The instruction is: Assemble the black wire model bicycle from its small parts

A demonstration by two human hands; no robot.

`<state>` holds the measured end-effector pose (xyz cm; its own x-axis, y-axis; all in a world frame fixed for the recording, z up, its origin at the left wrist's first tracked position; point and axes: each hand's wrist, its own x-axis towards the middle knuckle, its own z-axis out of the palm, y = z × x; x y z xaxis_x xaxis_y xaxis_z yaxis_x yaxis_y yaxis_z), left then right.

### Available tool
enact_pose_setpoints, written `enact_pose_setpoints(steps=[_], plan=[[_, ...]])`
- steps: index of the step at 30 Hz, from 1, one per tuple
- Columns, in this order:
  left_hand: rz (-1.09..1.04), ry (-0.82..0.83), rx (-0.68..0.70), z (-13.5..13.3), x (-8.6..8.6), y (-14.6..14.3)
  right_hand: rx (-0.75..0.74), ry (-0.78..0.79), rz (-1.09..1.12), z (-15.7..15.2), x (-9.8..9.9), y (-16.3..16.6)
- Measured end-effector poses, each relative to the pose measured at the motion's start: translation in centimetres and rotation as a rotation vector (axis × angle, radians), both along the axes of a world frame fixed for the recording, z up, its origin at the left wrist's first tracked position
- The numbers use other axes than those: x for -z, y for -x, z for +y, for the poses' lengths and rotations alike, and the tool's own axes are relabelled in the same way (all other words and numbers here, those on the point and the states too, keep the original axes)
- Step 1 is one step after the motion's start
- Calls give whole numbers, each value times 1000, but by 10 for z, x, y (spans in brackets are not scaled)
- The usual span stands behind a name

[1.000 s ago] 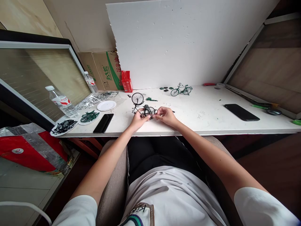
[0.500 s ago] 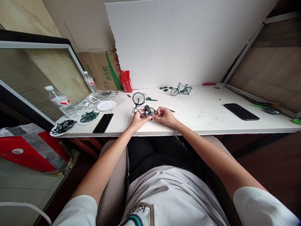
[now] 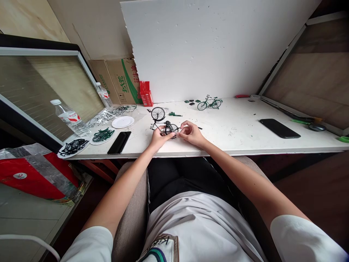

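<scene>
A small black model bicycle (image 3: 163,122) lies near the front edge of the white table (image 3: 234,136). One wheel points away from me, the other sits between my hands. My left hand (image 3: 159,137) pinches the bicycle at its near wheel, fingers closed. My right hand (image 3: 191,133) meets it from the right, its fingertips pinched at the same wheel. Whether the right fingers hold a separate small part is hidden.
A finished green model bicycle (image 3: 209,103) stands at the back. Two black phones (image 3: 119,142) (image 3: 279,128) lie left and right. Paper plates with parts (image 3: 103,135), an empty plate (image 3: 123,122), water bottles (image 3: 71,118), a red box (image 3: 146,94) and cartons sit at left.
The model bicycle's far wheel has swung slightly left. Both hands stay pinched at its near wheel, shifted a little.
</scene>
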<state>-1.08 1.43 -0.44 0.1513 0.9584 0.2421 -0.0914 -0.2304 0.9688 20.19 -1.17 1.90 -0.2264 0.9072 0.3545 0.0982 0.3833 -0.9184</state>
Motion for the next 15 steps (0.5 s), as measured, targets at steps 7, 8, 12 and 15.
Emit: enact_pose_setpoints(steps=[7, 8, 12, 15], plan=[[-24, 34, 32, -2, -4, -2, 67, -96, -117, 5, 4, -2], [-18, 31, 31, -3, -5, -2, 67, -96, -135, 7, 6, -3], [11, 3, 27, -3, -5, -1, 66, -105, -167, 10, 11, -5], [24, -10, 15, -3, -5, -1, 69, -122, -169, 10, 11, -5]])
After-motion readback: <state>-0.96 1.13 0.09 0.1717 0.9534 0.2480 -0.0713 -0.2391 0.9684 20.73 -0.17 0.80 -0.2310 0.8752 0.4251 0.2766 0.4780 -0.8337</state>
